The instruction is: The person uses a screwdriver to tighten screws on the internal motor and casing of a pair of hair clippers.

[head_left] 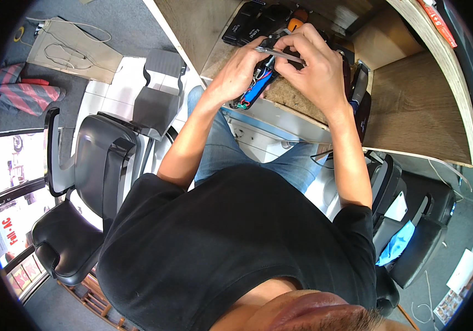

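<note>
Casing with wires and blue block sits gripped in left fingers; right fingers pinch metal tool.

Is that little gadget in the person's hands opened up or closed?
Opened up: the gadget in the left hand shows a blue block and coloured wires, uncovered.

Black devices beyond, free bench nearer
</note>
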Demonstrator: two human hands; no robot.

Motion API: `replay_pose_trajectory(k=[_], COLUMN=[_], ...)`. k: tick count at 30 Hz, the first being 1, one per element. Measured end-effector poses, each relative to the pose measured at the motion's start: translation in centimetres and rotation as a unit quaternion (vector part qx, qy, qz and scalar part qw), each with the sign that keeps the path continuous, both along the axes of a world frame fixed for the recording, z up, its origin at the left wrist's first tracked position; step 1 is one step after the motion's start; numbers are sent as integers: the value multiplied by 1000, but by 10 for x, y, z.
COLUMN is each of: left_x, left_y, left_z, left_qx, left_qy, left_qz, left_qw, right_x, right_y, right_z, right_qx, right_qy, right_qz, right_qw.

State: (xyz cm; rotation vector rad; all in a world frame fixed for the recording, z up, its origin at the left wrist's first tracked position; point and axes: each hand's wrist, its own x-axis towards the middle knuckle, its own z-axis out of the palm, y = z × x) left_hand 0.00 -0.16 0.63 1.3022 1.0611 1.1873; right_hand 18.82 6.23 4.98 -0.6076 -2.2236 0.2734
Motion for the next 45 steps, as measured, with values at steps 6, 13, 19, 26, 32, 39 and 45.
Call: replay_pose_trajectory(k=[6, 13, 19, 26, 32, 39, 45], left_x=[-2, -2, 0, 3, 1, 4, 5], left_y=[4, 2, 5, 1, 5, 1, -1], left_z=[-7, -11, -10, 1, -3, 0, 7], left_qx=[26, -75, -42, -50, -25, -56, -60], left_qy=[11, -37, -47, -55, -58, -67, -34], left_qz=[-4, 39, 22, 28, 10, 52, 42], left_qw=[1000, 996, 998, 997, 998, 995, 997], right_x=[3, 0, -5, -1, 0, -2, -6], right_y=[0, -12, -10, -9, -7, -16, -17], right_z=[-2, 9, 6, 6, 6, 10, 12], right_qx=[38, 90, 14, -41, -31, 101, 69], right_qy=[-10, -88, -38, -32, -27, -96, -114], right_qz=[-11, -48, -54, -61, -66, -91, -115], right_qw=[999, 991, 998, 997, 997, 986, 984])
